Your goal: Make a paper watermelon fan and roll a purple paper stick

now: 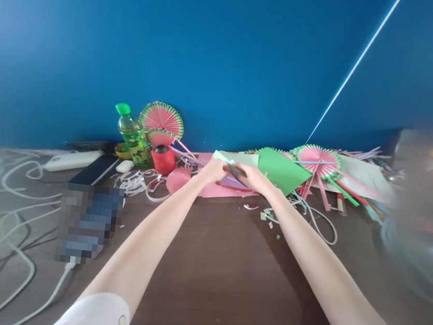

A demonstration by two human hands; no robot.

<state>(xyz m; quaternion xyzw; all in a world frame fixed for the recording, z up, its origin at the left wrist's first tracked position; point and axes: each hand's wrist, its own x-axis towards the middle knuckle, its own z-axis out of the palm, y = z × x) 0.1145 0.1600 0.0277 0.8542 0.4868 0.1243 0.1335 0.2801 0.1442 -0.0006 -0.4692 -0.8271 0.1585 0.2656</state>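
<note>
My left hand [215, 171] and my right hand [253, 178] are close together at the far side of the table. Both have closed fingers. A small, dark, thin object [236, 170] lies between them, against the right hand's fingers; its kind cannot be made out. What the left fingers pinch is hidden. Around and under the hands lie pale green paper [248, 159], a pink sheet [213, 191] and some purple paper. Beside the right hand is a bright green sheet [281, 171].
Pink-and-green pleated paper fans [162, 118] lean at the wall, near a green-capped bottle [128, 129] and a red container [163, 159]. More fans [318, 162] and paper strips lie right. White cables [16, 233] cross the left side. A blurred person is at right.
</note>
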